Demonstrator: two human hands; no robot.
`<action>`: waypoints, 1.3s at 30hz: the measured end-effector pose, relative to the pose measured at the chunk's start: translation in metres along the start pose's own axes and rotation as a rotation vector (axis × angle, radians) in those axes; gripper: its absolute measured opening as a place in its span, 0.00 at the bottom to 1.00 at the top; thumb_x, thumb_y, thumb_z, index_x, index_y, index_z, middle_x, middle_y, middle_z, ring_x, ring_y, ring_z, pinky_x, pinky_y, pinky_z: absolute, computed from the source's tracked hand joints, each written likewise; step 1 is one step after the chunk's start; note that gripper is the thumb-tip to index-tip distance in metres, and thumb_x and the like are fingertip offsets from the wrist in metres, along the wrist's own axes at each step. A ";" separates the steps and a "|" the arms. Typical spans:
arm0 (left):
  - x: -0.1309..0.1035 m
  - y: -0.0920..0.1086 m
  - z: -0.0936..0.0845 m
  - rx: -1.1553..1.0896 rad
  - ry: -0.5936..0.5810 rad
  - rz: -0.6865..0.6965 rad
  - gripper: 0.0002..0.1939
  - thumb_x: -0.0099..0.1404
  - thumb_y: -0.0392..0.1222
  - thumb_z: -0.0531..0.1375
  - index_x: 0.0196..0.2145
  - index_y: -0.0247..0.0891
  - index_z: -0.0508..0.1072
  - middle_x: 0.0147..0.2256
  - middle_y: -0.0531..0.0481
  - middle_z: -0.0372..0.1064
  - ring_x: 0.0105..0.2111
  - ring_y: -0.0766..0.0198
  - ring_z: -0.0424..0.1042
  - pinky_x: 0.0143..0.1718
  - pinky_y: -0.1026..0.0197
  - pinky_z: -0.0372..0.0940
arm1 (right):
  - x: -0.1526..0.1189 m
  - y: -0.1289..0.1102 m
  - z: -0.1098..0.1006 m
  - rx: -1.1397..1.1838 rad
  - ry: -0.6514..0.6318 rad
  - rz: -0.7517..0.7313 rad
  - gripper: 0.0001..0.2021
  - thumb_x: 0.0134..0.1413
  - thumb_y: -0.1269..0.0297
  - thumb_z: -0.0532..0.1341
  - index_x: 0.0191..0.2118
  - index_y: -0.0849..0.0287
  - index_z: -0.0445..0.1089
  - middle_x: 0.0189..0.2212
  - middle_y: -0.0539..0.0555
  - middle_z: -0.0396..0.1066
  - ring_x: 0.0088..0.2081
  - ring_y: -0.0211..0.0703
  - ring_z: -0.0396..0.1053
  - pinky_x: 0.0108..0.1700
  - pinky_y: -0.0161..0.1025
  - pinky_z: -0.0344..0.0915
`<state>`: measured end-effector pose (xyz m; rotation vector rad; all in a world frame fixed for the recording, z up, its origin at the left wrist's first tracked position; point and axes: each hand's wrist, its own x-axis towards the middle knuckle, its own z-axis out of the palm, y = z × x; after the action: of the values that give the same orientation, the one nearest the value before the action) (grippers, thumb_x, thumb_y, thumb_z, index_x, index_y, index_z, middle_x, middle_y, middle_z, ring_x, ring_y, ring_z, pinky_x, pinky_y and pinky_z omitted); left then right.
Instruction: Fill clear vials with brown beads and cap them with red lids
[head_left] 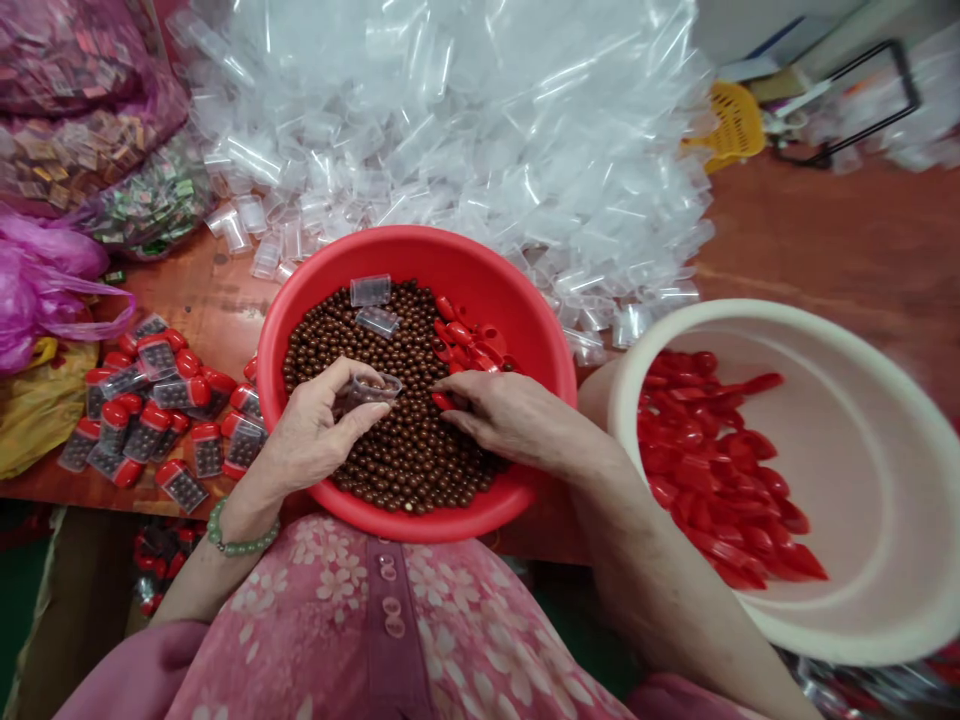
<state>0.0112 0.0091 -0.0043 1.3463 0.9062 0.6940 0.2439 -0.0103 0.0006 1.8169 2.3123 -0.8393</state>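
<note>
A red basin (pixel 420 243) holds many brown balls (pixel 405 450), with red plastic pieces (pixel 472 345) at its right side. Over the balls, my left hand (pixel 319 425) holds a clear container (pixel 375 388) between thumb and fingers, its open end tilted toward the right. My right hand (pixel 499 410) is just to the right of it, low over the balls, its fingertips closed on a small red piece (pixel 442 401). Two clear containers (pixel 370 291) lie on the balls near the back of the basin.
Filled red-capped containers (pixel 154 400) lie left of the basin. A large heap of clear containers (pixel 450 130) stands behind it. At right is a white tub (pixel 885 450) with red pieces (pixel 712 460). Plastic bags (pixel 75 110) and a yellow basket (pixel 731 125) sit farther back.
</note>
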 end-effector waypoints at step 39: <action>-0.001 -0.002 0.009 -0.722 0.045 -0.289 0.19 0.55 0.46 0.71 0.38 0.34 0.71 0.40 0.49 0.72 0.39 0.68 0.74 0.47 0.60 0.69 | -0.003 -0.023 0.017 0.741 0.792 -0.170 0.10 0.54 0.66 0.66 0.43 0.53 0.73 0.38 0.53 0.78 0.38 0.43 0.76 0.45 0.43 0.74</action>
<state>0.0181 0.0037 -0.0060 0.5496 0.7573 0.7299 0.2189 -0.0244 -0.0036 2.6605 2.8878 -1.3210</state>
